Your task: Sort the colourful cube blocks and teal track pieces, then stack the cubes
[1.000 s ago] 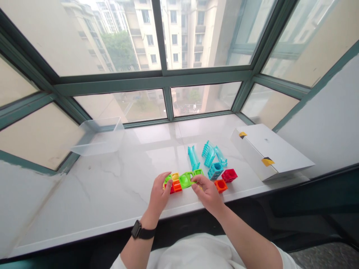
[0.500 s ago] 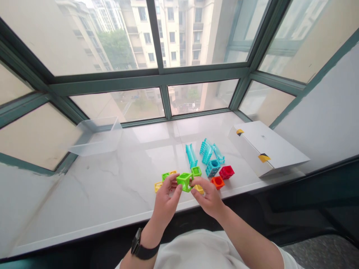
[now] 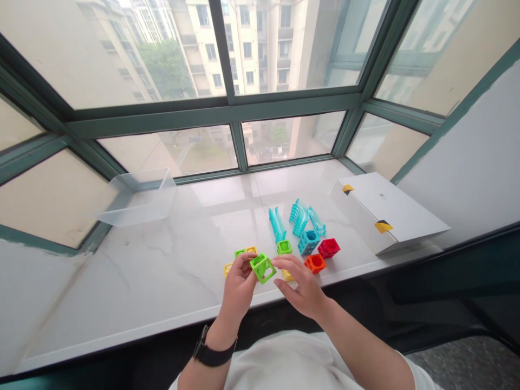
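My left hand (image 3: 238, 290) grips a hollow green toy cube (image 3: 260, 262) by its left side, above the sill's front edge. The cube is tilted, with open frames on its faces. Close to the cube's right side is my right hand (image 3: 304, 287), its thumb and fingers apart and holding nothing. A yellow block (image 3: 287, 275) lies partly hidden behind the right fingers, and another green cube (image 3: 284, 247) sits just beyond. Behind my left hand, a green block (image 3: 239, 252), an orange-yellow block (image 3: 251, 249) and a yellow block (image 3: 227, 268) show only in part.
Right of the hands stand an orange cube (image 3: 315, 264), a red cube (image 3: 329, 248) and a blue cube (image 3: 309, 242). Several clear blue track pieces (image 3: 278, 225) lie behind. A white box (image 3: 390, 211) is at the right, a transparent bin (image 3: 140, 208) at the left, windows beyond.
The green cube has turned and shifted slightly left in my left hand. My right hand has let go of it, and its fingers have spread.
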The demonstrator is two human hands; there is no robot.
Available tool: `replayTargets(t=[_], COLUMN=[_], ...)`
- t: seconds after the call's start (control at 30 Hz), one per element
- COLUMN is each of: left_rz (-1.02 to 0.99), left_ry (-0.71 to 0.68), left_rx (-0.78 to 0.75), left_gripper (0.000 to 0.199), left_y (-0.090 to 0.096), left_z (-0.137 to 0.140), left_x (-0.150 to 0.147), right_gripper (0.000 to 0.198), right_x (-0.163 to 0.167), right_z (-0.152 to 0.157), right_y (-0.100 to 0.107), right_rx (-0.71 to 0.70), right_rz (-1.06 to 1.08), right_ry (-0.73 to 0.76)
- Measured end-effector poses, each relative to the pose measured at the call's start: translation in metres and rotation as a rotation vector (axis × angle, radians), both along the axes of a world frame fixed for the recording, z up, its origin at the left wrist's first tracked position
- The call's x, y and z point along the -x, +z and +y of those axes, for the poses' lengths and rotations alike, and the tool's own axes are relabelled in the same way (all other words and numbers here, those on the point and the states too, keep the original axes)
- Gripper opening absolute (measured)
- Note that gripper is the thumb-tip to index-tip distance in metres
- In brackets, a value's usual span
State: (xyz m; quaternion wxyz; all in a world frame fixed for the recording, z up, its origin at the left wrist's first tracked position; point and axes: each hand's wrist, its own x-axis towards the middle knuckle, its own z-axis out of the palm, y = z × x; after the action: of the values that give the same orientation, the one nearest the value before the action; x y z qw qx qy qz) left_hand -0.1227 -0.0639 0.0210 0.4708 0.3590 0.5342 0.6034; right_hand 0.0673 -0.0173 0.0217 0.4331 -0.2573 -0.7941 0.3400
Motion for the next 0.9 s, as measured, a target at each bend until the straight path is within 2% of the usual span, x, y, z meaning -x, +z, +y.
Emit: replayTargets(t=[0.1, 0.23, 0.57, 0.73, 0.9], left_rz=[-0.11, -0.227, -0.414, -0.261, 0.121], left_ry=[0.007, -0.019, -0.118, -0.157, -0.15], left_rx=[0.021, 0.042, 0.087, 0.123, -0.007], left_gripper=[0.04, 0.039, 0.031, 0.041, 0.045], left_y=[0.005, 0.004, -0.003, -0.006, 0.004], left_z=[0.001, 0.002, 0.01, 0.014, 0.018], left_x=[-0.002, -0.007, -0.02, -0.009, 0.006], right_gripper=[0.046, 0.053, 0.05, 0.043, 0.043], right_x=[0.001, 0.002, -0.004, -0.009, -0.02], right_z=[0.002, 0.006, 0.012, 0.016, 0.028], right_y=[-0.001, -0.004, -0.008, -0.004, -0.005], right_rx=[0.053, 0.094, 0.102, 0.099, 0.088], right_rz=[0.019, -0.032, -0.059, -0.058, -0.089], right_ry=[-0.033, 0.0, 0.027, -0.007, -0.139])
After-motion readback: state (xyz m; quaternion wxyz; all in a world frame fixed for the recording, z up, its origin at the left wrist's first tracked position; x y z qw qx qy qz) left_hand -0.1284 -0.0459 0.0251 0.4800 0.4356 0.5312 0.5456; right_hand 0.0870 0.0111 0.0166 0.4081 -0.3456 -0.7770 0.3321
